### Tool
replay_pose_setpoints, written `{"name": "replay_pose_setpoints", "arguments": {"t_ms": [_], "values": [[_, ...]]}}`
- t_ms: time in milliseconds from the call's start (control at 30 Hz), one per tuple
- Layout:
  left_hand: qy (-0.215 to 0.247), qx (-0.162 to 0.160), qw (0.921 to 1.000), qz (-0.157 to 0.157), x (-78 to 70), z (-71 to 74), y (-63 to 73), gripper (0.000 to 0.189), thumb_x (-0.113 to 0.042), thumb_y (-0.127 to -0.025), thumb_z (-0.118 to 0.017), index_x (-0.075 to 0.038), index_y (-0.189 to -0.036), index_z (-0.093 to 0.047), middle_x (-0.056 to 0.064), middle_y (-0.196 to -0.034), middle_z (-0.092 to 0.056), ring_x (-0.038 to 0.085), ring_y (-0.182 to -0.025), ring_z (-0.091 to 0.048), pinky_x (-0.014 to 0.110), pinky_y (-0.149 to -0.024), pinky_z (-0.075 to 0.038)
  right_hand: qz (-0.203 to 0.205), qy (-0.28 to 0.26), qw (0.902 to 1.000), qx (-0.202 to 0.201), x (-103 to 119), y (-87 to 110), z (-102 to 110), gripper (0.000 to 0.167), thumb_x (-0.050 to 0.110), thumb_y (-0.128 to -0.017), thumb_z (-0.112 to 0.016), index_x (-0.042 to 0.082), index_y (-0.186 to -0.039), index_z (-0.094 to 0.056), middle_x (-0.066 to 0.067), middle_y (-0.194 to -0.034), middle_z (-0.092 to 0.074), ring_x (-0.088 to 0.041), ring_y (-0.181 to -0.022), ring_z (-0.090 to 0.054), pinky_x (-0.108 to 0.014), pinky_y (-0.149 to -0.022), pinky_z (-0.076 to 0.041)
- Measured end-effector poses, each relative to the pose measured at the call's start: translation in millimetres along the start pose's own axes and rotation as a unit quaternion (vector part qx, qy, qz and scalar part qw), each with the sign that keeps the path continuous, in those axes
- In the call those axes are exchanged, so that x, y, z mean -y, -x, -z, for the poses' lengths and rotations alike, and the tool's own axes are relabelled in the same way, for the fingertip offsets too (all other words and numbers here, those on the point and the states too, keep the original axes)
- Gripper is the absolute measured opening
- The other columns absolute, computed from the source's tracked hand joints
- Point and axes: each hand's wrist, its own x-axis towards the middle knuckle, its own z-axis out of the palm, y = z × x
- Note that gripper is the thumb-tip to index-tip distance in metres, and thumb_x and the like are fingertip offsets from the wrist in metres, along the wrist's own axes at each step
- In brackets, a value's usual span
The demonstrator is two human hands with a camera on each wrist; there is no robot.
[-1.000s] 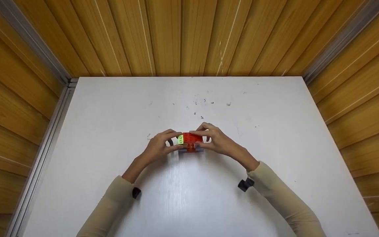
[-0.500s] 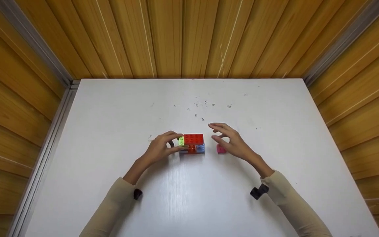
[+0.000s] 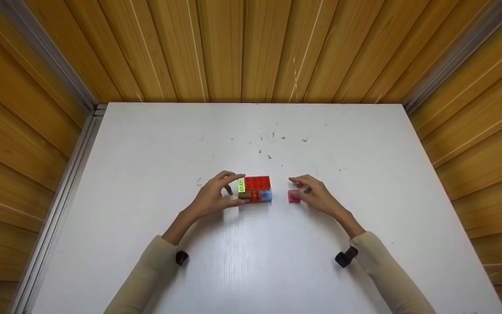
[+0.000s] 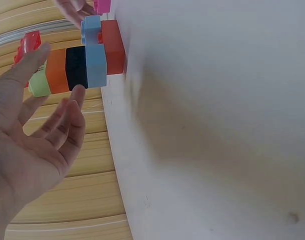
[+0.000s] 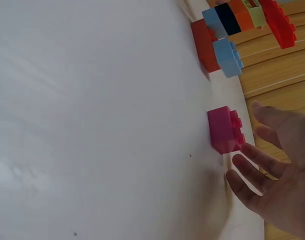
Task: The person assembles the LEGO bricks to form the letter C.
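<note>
A stack of toy building bricks stands at the table's middle. Its top is a long red brick (image 3: 257, 182) beside a lime green brick (image 3: 241, 185). Orange, black (image 4: 76, 67) and light blue (image 4: 96, 65) bricks lie below, over a red base brick (image 4: 113, 47). At the stack's left end is my left hand (image 3: 211, 192), thumb and forefinger spread around it; whether the fingertips touch cannot be told. A separate pink brick (image 5: 225, 130) sits to the right of the stack. My right hand (image 3: 319, 196) is beside it, fingers apart and loosely bent, gripping nothing.
The white table (image 3: 164, 139) carries small dark marks behind the bricks. Wood-patterned panels (image 3: 242, 52) rise at the back and both sides. A black wrist camera (image 3: 347, 257) hangs at the right cuff, another (image 3: 182, 257) at the left.
My right hand has let go of the long red brick and moved right, then down to the pink brick. The left thumb and forefinger have spread wider at the stack.
</note>
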Motion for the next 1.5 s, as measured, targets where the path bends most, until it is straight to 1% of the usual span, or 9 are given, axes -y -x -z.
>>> {"name": "replay_pose_setpoints", "arguments": {"t_ms": [100, 167, 267, 333, 533, 733, 1067, 1267, 1500], "values": [[0.003, -0.019, 0.9997, -0.012, -3.8, 1.6, -0.4, 0.074, -0.03, -0.081, -0.088, -0.019, -0.146, -0.057, 0.008, -0.138, -0.058, 0.029, -0.102, -0.066, 0.037, -0.077, -0.054, -0.004, 0.011, 0.9999, 0.005, -5, 2.2, 0, 0.047, 0.007, -0.089, -0.078, -0.006, -0.132, -0.063, -0.023, -0.122, -0.067, -0.039, -0.108, -0.063, -0.043, -0.088, -0.054], [0.013, -0.033, 0.9992, -0.021, -7.4, 2.4, -1.4, 0.072, -0.029, -0.08, -0.088, -0.018, -0.145, -0.059, 0.009, -0.137, -0.059, 0.032, -0.11, -0.063, 0.046, -0.087, -0.055, -0.006, 0.021, 0.9997, 0.008, -7, 2.7, -1, 0.05, 0.008, -0.086, -0.081, -0.004, -0.131, -0.065, -0.021, -0.122, -0.067, -0.037, -0.108, -0.062, -0.04, -0.088, -0.053], [0.018, -0.044, 0.9983, -0.034, -13.7, 1.8, -4.0, 0.064, -0.03, -0.082, -0.087, -0.016, -0.139, -0.063, 0.009, -0.133, -0.062, 0.032, -0.12, -0.059, 0.055, -0.1, -0.049, -0.009, 0.034, 0.9993, 0.011, -9, 3.0, -1, 0.053, 0.01, -0.081, -0.085, 0.0, -0.129, -0.068, -0.017, -0.122, -0.068, -0.035, -0.108, -0.063, -0.036, -0.086, -0.051], [0.013, -0.05, 0.9979, -0.04, -17.3, 0.7, -5.9, 0.058, -0.031, -0.083, -0.086, -0.015, -0.136, -0.066, 0.009, -0.13, -0.063, 0.03, -0.123, -0.057, 0.056, -0.104, -0.045, -0.01, 0.043, 0.9989, 0.014, -9, 3.7, -2, 0.053, 0.01, -0.08, -0.086, 0.002, -0.129, -0.068, -0.015, -0.121, -0.068, -0.034, -0.109, -0.064, -0.034, -0.086, -0.05], [-0.005, -0.057, 0.9972, -0.047, -23.6, -3.4, -11.2, 0.053, -0.034, -0.085, -0.083, -0.014, -0.132, -0.068, 0.009, -0.126, -0.064, 0.029, -0.121, -0.058, 0.053, -0.102, -0.044, -0.005, 0.069, 0.9974, 0.019, -8, 9.6, -4, 0.05, 0.007, -0.081, -0.084, 0.004, -0.129, -0.069, -0.012, -0.118, -0.07, -0.029, -0.106, -0.063, -0.031, -0.084, -0.05], [0.002, -0.043, 0.9978, -0.05, -24.8, -4.8, -13.8, 0.049, -0.031, -0.086, -0.082, -0.014, -0.131, -0.069, 0.008, -0.121, -0.066, 0.027, -0.116, -0.059, 0.049, -0.099, -0.045, 0.016, 0.071, 0.9973, -0.009, -10, 15.8, -6, 0.043, 0.005, -0.082, -0.084, 0.003, -0.123, -0.072, -0.011, -0.112, -0.072, -0.027, -0.099, -0.062, -0.032, -0.08, -0.05], [-0.001, -0.042, 0.9969, -0.067, -21.8, -3.1, -15.5, 0.04, -0.027, -0.09, -0.079, -0.018, -0.129, -0.072, 0.006, -0.117, -0.07, 0.024, -0.113, -0.061, 0.045, -0.097, -0.052, 0.009, 0.083, 0.996, -0.033, -6, 10.5, -12, 0.042, 0.01, -0.08, -0.087, 0.007, -0.12, -0.073, -0.007, -0.11, -0.073, -0.024, -0.097, -0.059, -0.029, -0.081, -0.046], [-0.022, -0.027, 0.9974, -0.063, -22.9, -1.4, -16.4, 0.041, -0.03, -0.09, -0.078, -0.019, -0.129, -0.071, 0.004, -0.116, -0.07, 0.023, -0.112, -0.062, 0.043, -0.097, -0.052, 0.014, 0.059, 0.9959, -0.068, 6, 5.8, -15, 0.041, 0.006, -0.079, -0.086, 0.003, -0.118, -0.072, -0.01, -0.104, -0.071, -0.026, -0.092, -0.064, -0.03, -0.08, -0.054], [-0.017, -0.022, 0.9983, -0.05, -24.2, -1.4, -16.3, 0.04, -0.03, -0.091, -0.077, -0.021, -0.129, -0.071, 0.003, -0.116, -0.069, 0.022, -0.113, -0.062, 0.041, -0.099, -0.053, 0.022, -0.025, 0.9975, -0.062, 26, -2.8, -15, 0.046, 0.002, -0.082, -0.083, -0.001, -0.126, -0.069, -0.017, -0.114, -0.072, -0.032, -0.097, -0.071, -0.044, -0.083, -0.061]]}}
